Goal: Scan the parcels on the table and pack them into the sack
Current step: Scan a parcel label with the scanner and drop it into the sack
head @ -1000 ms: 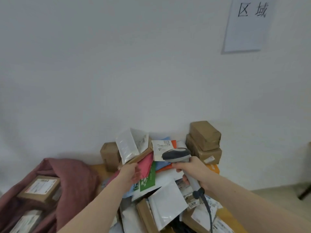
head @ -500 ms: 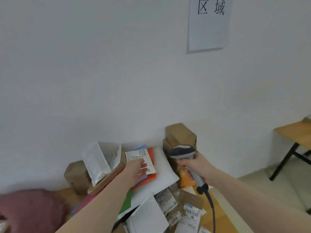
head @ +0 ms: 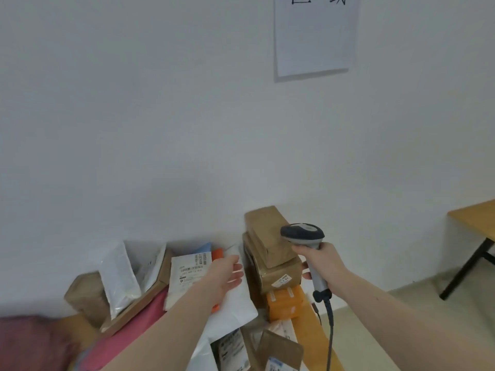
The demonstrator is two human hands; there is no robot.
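Right hand (head: 325,262) wrapped in a firm grip round the handle of the grey corded handheld barcode scanner (head: 304,234), head aimed leftward across the stacked brown cardboard boxes (head: 269,253). Left hand (head: 223,274) with fingers loosely extended, resting on the flat orange parcel with the white printed label (head: 191,271), thumb side seemingly along the label's right edge; a true pinch cannot be told. Parcel just left of the brown boxes, long axis running roughly away from the body, leaning over a white plastic mailer (head: 235,306). Left hand plainly nearer to it; scanner head up and to the right of the label, well apart. Coming move probably hinges on tilting the label toward the scanner. Dark red fabric sack (head: 29,341) far left of the boxes, low in view. Compared with half a second earlier: scanner raised higher beside the boxes, left fingers opened from curled to flatter, view swung rightward.
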